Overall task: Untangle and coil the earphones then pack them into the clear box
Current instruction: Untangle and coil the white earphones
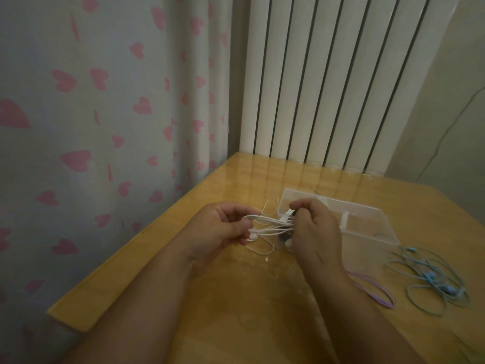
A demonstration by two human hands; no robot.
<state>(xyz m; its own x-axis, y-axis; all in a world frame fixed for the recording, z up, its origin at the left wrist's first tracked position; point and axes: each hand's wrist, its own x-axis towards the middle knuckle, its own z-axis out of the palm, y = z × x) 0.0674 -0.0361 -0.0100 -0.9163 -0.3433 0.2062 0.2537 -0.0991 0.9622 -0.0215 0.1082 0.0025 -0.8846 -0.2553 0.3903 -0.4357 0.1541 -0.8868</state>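
Left hand point(223, 227): fingers curled round one end of the bundled cord, gripping it; one white earbud point(252, 236) sits against the fingers.
Right hand point(312, 232): fingers curled, thumb and forefinger pinching a small white piece of the same set at the top of the bundle; whether it is a plug or an inline control cannot be told.
White earphones point(267, 223): held in the air between the two hands, several strands stretched roughly level from one hand to the other; one loose loop hangs down to the table below, and thin ends stick up above the left hand.
Clear box point(367, 219): lidless, rectangular, lying flat on the table just behind the right hand; a white divider point(345, 219) crosses its inside.
Blue earphones point(430, 277): a loose tangle on the table, just beside the near right corner of the box.
Purple cord point(372, 292): a flat loop on the table, between the right forearm and the blue tangle.
Table point(236, 298): glossy, yellow wood, reflecting the radiator.
Curtain point(105, 101): pale fabric printed with pink hearts, at left.
Radiator point(328, 74): white vertical columns behind the far table edge.
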